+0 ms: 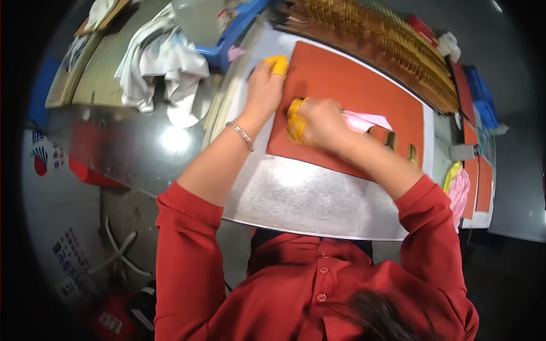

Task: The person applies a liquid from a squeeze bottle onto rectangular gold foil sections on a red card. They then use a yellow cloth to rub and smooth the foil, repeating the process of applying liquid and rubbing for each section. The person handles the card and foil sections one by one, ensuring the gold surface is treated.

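My left hand (pixel 265 85), with yellow coverings on its fingertips and a bracelet at the wrist, is at the left edge of an orange-red mat (pixel 335 74). Its fingers are bent and close together; what they may hold is hidden. On the mat's left part, my right hand (pixel 318 121) is closed, its yellow-covered fingers curled downward. A small brownish bit shows beneath them, too blurred to name. Beside the right wrist lies a pink cloth (pixel 369 121). A brown block with a metallic side (pixel 382 136) and a smaller gold-coloured piece (pixel 412 153) are near the right forearm.
A long rack of gold-brown pieces (pixel 392 45) runs along the back. White cloths (pixel 165 57) lie at the left near a blue plastic frame (pixel 227 42). At the right are a grey bottle (pixel 464 152), a pink cloth bundle (pixel 459 193) and a blue bin (pixel 480 94).
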`<state>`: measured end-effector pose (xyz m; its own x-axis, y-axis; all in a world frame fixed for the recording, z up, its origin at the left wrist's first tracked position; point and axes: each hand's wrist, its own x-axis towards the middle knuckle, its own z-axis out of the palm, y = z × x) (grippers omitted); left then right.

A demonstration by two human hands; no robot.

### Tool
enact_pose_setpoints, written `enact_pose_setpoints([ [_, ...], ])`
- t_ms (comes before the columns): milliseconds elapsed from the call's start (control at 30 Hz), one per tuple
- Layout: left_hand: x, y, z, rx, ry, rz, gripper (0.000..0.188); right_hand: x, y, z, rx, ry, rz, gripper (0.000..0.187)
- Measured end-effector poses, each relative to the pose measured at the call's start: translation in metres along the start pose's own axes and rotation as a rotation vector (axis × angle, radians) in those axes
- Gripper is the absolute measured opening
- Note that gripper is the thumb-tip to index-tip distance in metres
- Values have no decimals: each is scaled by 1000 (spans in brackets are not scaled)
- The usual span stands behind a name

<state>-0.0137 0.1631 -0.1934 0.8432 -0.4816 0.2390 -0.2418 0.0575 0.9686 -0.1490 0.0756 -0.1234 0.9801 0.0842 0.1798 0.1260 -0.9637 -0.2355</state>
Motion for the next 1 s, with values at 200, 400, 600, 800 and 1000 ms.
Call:
enact_pose_setpoints([
  [200, -3, 19, 12, 12, -76, 16, 28, -121, -40, -49, 464, -190, -230, 8],
  [400, -32, 66, 19, 500, -211, 245, 44, -257, 21, -146, 1391, 137, 604, 5],
  [600, -88, 141, 170, 739, -794, 579, 80, -366, 118, -104, 1169, 1116, 971, 7],
  [800, -101, 134, 263, 843, -978, 344, 90, -377, 131, -73, 1027, 1256, 847, 4],
  [1000, -106, 138, 276, 957, -971, 345, 90, -378, 124, -76, 992, 1057, 722, 3],
])
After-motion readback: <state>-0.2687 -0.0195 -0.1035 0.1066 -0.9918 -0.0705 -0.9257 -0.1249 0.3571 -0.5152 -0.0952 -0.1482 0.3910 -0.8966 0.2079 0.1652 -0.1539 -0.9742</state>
